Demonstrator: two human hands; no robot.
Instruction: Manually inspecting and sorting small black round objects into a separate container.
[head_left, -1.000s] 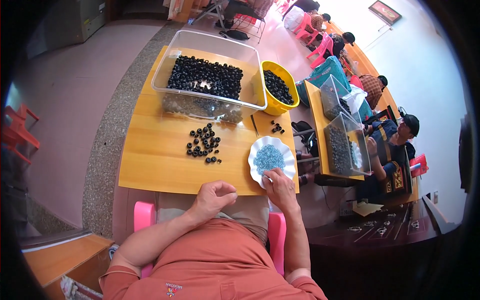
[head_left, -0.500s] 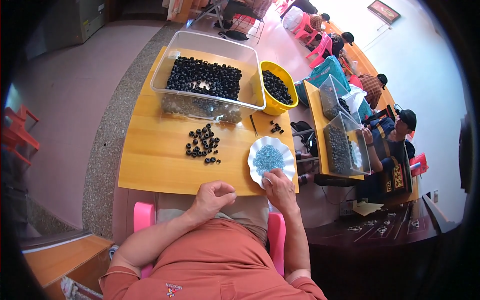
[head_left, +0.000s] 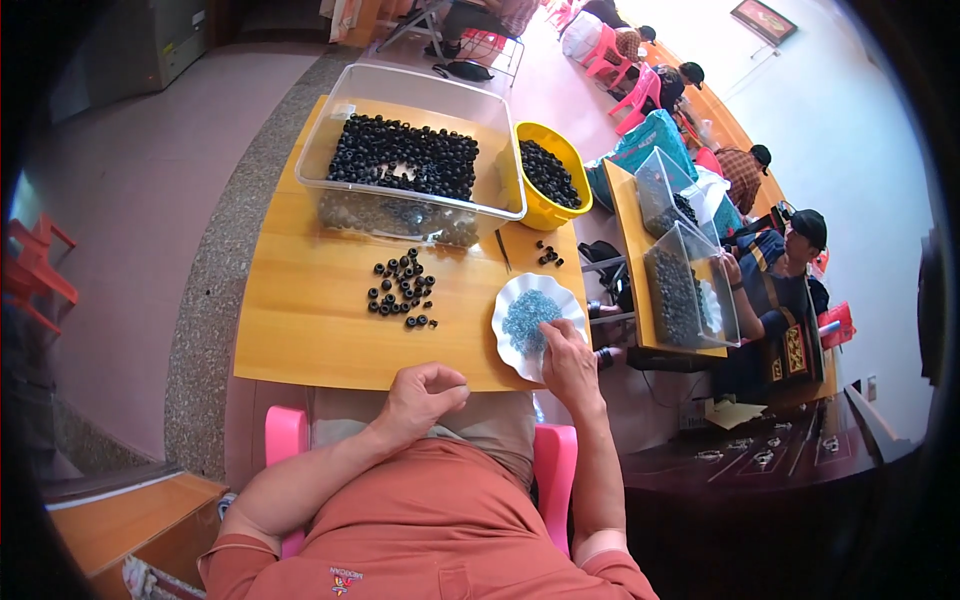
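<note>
A white scalloped plate point(head_left: 508, 343) at the table's front right corner holds many tiny clear-blue pieces point(head_left: 530, 318). Over its right side my right hand point(head_left: 570, 365) reaches in, fingers pinched together at the edge of the blue pile; what lies between the fingertips is hidden. My left hand point(head_left: 425, 398) rests near the table's front edge, closed, thumb against the curled fingers, and anything inside it is out of sight. Beyond it, a loose group of black ring-shaped parts point(head_left: 402, 286) lies on the wooden table point(head_left: 300, 330).
A big clear plastic bin point(head_left: 490, 150) of black parts stands at the back, a yellow tub point(head_left: 568, 150) beside it. Between tub and plate lie a thin dark tool point(head_left: 503, 252) and several small black pieces point(head_left: 549, 254). At right, a co-worker point(head_left: 780, 270) sits by another table with clear bins.
My right hand has moved forward and slightly right, from the plate's near rim onto the blue pile. My left hand stays almost where it was.
</note>
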